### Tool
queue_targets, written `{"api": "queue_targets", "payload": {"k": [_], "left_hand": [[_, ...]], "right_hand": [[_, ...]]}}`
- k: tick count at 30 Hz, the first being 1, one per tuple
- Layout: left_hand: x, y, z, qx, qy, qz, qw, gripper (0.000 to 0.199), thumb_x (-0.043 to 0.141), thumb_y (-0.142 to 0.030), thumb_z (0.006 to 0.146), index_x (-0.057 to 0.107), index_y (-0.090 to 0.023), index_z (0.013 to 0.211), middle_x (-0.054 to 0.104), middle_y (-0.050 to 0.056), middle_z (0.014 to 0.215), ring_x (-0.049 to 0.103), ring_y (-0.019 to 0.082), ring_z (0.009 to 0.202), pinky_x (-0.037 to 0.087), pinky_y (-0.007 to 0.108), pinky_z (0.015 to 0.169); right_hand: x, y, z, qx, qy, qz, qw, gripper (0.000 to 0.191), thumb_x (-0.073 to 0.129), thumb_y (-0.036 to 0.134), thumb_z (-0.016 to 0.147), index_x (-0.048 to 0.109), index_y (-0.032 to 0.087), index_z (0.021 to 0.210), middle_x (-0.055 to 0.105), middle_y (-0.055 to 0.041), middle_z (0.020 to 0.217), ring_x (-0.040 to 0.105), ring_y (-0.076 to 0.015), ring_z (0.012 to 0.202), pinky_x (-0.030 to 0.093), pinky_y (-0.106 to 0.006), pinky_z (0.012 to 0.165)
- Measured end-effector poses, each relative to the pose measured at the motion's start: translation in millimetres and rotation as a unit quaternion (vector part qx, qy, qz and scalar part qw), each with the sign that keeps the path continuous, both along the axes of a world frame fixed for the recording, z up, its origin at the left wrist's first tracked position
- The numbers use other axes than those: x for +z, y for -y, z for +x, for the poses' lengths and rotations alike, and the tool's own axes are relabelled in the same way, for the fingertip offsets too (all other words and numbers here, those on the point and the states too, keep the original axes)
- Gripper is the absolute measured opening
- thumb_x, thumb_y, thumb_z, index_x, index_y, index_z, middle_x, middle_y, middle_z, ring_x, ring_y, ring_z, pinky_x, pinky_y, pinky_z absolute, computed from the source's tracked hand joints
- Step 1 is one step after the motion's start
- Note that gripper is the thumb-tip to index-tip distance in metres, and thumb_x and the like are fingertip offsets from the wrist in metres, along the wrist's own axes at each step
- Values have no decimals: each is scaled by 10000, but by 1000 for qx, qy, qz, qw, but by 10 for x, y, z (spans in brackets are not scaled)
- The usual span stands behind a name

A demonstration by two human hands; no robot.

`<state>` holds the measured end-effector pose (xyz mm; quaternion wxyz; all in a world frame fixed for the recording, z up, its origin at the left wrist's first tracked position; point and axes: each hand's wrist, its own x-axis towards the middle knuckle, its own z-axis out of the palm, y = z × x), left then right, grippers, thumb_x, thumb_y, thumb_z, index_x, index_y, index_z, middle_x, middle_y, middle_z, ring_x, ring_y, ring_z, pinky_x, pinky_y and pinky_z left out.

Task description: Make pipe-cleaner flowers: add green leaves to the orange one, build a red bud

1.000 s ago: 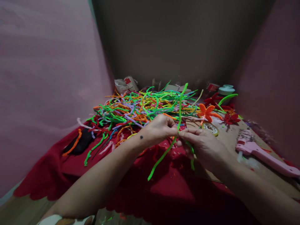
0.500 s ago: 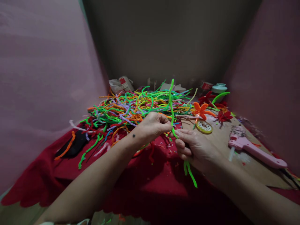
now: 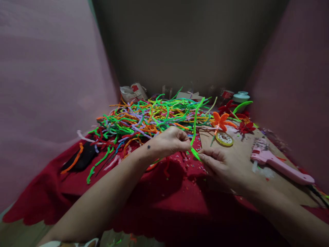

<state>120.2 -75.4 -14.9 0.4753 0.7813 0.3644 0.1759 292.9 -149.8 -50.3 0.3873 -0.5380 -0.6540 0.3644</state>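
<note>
Between my hands is a bright green pipe cleaner [image 3: 195,128], its long end sticking up and leaning right. My left hand [image 3: 174,140] pinches it near a bend, with thumb and forefinger closed. My right hand [image 3: 218,163] grips the lower part, where a short green stretch shows between the two sets of fingertips. Whatever lies inside the right palm is hidden. Behind my hands spreads a large heap of pipe cleaners [image 3: 144,116] in green, orange, purple and other colours.
A pink glue gun [image 3: 280,164] lies on a cardboard sheet [image 3: 239,154] at right. Nearby are an orange pipe-cleaner flower [image 3: 220,120], a yellow-rimmed disc [image 3: 224,139] and a red flower [image 3: 246,127]. A black item [image 3: 79,158] sits at left on the red cloth [image 3: 154,202].
The pipe cleaner's upright end has tipped to the right and dropped lower. My right hand has shifted right and down, and the green ends that hung below it are out of sight.
</note>
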Motion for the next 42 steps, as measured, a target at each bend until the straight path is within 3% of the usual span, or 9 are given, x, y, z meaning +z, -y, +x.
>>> {"api": "queue_targets", "payload": {"k": [3, 6, 9, 11, 18, 23, 28, 37, 42], "left_hand": [[-26, -6, 14, -12, -1, 5, 1000, 120, 491, -241, 711, 511, -153, 633, 320, -66, 542, 242, 66, 492, 172, 239, 475], [-22, 3, 26, -43, 4, 1, 999, 97, 486, -207, 688, 508, -149, 614, 333, -61, 560, 269, 68, 515, 197, 237, 494], [0, 26, 25, -40, 11, -9, 999, 78, 483, -190, 671, 510, -149, 611, 347, -62, 562, 280, 66, 515, 211, 231, 499], [23, 42, 15, -13, 22, -13, 1000, 93, 491, -218, 690, 513, -152, 628, 347, -65, 551, 279, 66, 504, 212, 226, 492], [98, 68, -22, 6, 45, -35, 998, 113, 544, -252, 691, 529, -146, 653, 385, -61, 550, 309, 59, 489, 233, 213, 479], [66, 62, -16, 18, 66, -20, 997, 144, 552, -277, 710, 533, -147, 650, 415, -57, 561, 337, 59, 495, 255, 209, 486], [30, 75, 31, 60, 97, 30, 993, 127, 532, -255, 723, 558, -143, 669, 440, -53, 570, 355, 61, 509, 266, 204, 488], [62, 139, 102, 115, 160, 41, 980, 79, 531, -175, 723, 561, -133, 664, 488, -44, 589, 406, 60, 536, 320, 194, 516], [95, 89, 57, 119, 160, 6, 980, 66, 591, -188, 688, 575, -129, 665, 504, -40, 581, 420, 60, 528, 316, 196, 509]], "right_hand": [[56, -24, 20, -34, 121, 191, 973, 204, 486, 215, 865, 669, 207, 955, 637, -39, 761, 571, -165, 706, 444, -287, 634], [137, -62, -22, -39, 250, 391, 885, 247, 495, 163, 866, 658, 204, 1048, 654, -96, 943, 546, -227, 896, 441, -375, 775], [205, -101, -56, -14, 366, 455, 812, 181, 508, 167, 864, 688, 158, 880, 662, -102, 841, 518, -261, 901, 414, -414, 792], [237, -121, -61, -9, 404, 450, 796, 200, 502, 170, 865, 675, 151, 767, 630, -84, 719, 512, -248, 806, 405, -401, 734], [319, -195, -60, -1, 355, 396, 847, 201, 479, 133, 842, 624, 152, 703, 615, -113, 803, 495, -227, 820, 396, -342, 695], [338, -166, -75, -17, 275, 221, 936, 157, 491, 141, 803, 592, 177, 688, 572, -15, 613, 476, -132, 556, 325, -269, 545], [389, -68, -158, -62, 131, 111, 983, 235, 500, 191, 803, 585, 173, 585, 534, 6, 541, 444, -112, 513, 309, -261, 513], [239, -226, -112, -30, -208, -47, 977, 141, 666, 277, 665, 632, 163, 591, 593, 4, 568, 515, -109, 493, 373, -257, 501], [308, -233, -153, -31, -209, -45, 976, 119, 650, 236, 660, 626, 159, 573, 618, 1, 519, 530, -104, 466, 386, -242, 494]]}}
